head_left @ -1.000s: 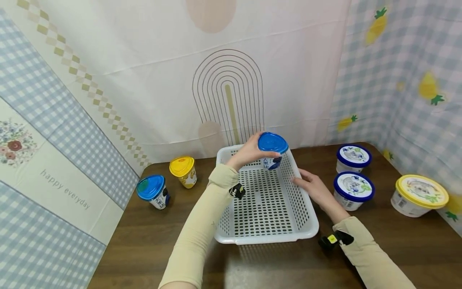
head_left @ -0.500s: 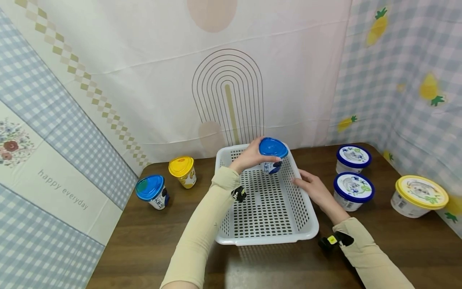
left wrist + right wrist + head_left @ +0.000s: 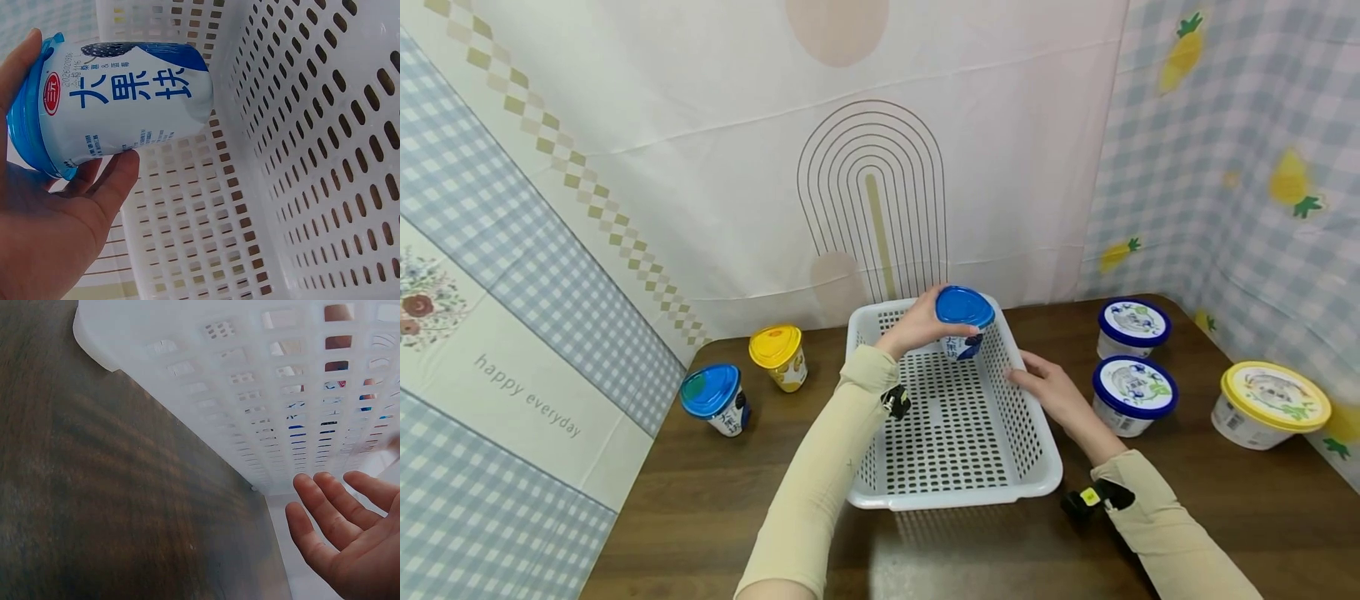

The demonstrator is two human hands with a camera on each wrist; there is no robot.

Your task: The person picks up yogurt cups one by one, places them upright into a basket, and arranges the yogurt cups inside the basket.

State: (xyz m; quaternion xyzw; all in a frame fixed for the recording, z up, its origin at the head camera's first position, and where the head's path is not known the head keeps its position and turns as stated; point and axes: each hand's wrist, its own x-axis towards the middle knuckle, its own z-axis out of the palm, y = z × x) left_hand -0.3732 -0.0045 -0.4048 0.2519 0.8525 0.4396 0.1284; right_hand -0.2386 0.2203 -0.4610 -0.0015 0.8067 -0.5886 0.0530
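My left hand (image 3: 917,323) grips a yogurt cup (image 3: 125,94) with a blue lid and a white and blue body. The cup is inside the far part of a white perforated plastic basket (image 3: 1041,479), upright in the head view. Whether its base touches the basket floor cannot be told. My right hand (image 3: 1051,390) holds the basket's right wall. Its thumb lies over the rim, and its fingers (image 3: 331,515) are outside the wall in the right wrist view.
On the wooden table (image 3: 700,508), another blue-lidded cup (image 3: 727,412) and a yellow-lidded cup (image 3: 787,371) stand left. Right of the basket are two dark-blue-lidded tubs (image 3: 1131,396) and a yellow-lidded tub (image 3: 1255,421). A patterned curtain (image 3: 1022,167) hangs behind.
My left hand has lowered the yogurt cup slightly into the basket, mostly in the earlier half second. The right hand and the basket have stayed put.
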